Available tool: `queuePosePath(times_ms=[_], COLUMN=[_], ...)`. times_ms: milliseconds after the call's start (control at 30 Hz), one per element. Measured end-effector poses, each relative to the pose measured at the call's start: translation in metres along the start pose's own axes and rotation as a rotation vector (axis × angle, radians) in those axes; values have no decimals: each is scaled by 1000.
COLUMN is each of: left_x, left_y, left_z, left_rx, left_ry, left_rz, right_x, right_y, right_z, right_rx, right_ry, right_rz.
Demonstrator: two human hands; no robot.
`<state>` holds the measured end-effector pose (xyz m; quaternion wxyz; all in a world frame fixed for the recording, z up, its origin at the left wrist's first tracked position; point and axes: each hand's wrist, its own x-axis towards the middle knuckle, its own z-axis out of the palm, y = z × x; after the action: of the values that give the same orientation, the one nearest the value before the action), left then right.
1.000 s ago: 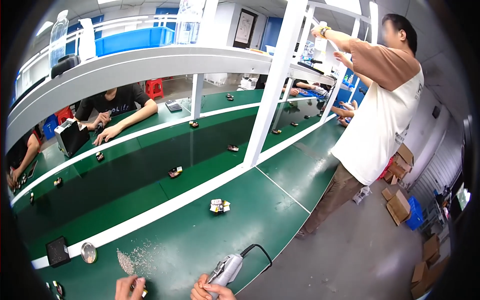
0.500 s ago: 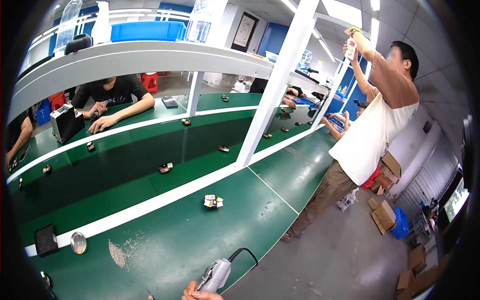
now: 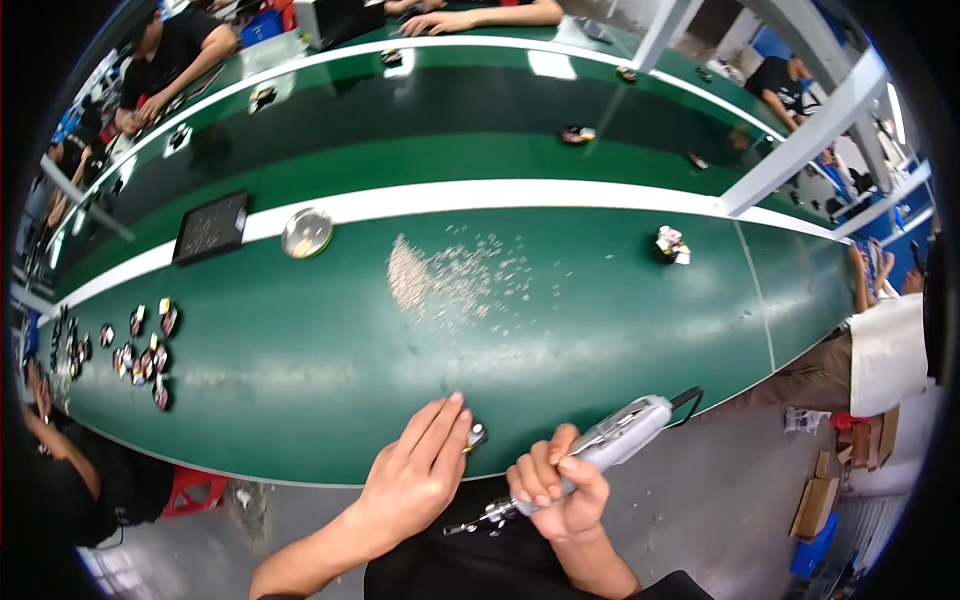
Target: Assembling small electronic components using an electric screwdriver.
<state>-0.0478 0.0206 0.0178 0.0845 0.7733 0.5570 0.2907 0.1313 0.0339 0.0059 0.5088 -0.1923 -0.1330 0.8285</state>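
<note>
My right hand is wrapped round a grey electric screwdriver. Its bit points left and down over my lap, and a black cord leaves its far end. My left hand presses a small black part on the bench near its front edge, fingers close together. Most of that part is hidden under the fingers. Beyond both hands, a heap of tiny screws thins out into loose ones toward the right.
A round metal dish and a black tray stand by the white rail. Several small black assemblies cluster at left; another sits at right. A white post rises behind. People sit across the belt and at both sides.
My view has swung down and left onto the bench. Both hands now show fully; the screwdriver has turned, its bit visible. A small black part now shows under my left hand.
</note>
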Motion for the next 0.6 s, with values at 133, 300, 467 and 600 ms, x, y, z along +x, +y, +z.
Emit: queuePosePath(times_ms=[133, 300, 467, 600], left_x=[-6, -7, -1, -1], left_y=[-13, -9, -6, -8], left_z=[4, 1, 3, 12], left_rx=[98, 51, 63, 106], left_ry=[40, 48, -24, 20], left_rz=[53, -20, 26, 131], right_x=[-6, -9, -11, -15], right_y=[12, 22, 26, 31], right_z=[-4, 1, -2, -1], right_rx=[17, -29, -89, -114], right_ry=[-1, -13, -30, 43], right_rz=[37, 93, 100, 46])
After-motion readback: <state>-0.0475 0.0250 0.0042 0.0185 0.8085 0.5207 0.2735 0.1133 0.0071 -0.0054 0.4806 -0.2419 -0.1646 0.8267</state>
